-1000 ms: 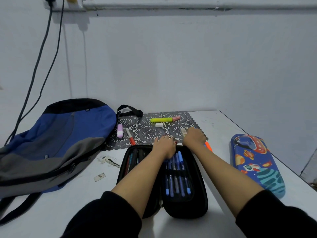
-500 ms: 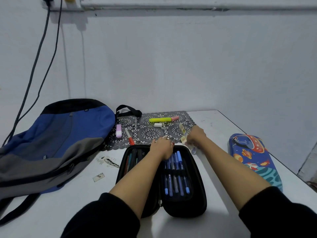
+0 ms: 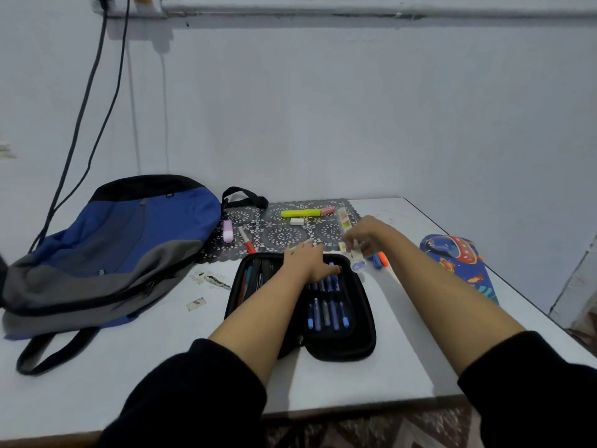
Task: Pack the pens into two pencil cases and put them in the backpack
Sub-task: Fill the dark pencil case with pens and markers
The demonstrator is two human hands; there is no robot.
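Observation:
An open black pencil case [image 3: 339, 339] lies in the middle of the white table. Several blue pens [image 3: 326, 313] sit in its right half, and darker pens [image 3: 255, 279] fill the left half. My left hand [image 3: 308, 263] rests on the far end of the case, fingers laid across the pen tops. Just beyond the case's far right corner, my right hand [image 3: 365, 236] pinches a pale flat strip-shaped item [image 3: 357, 261] and holds it lifted. A space-print pencil case [image 3: 452, 253] lies shut at the right. The blue and grey backpack [image 3: 113, 240] lies at the left.
A dark lace mat [image 3: 284, 236] behind the case carries a yellow highlighter [image 3: 300, 213], pink eraser [image 3: 328, 210], white eraser [image 3: 296, 221], purple highlighter [image 3: 227, 231] and red-capped marker [image 3: 247, 240]. Orange and blue markers [image 3: 379, 260] lie under my right wrist. Cables hang on the left wall.
My right hand has picked the pale strip up off the mat and carried it right and outward. My left hand's fingers have spread across the pen tops.

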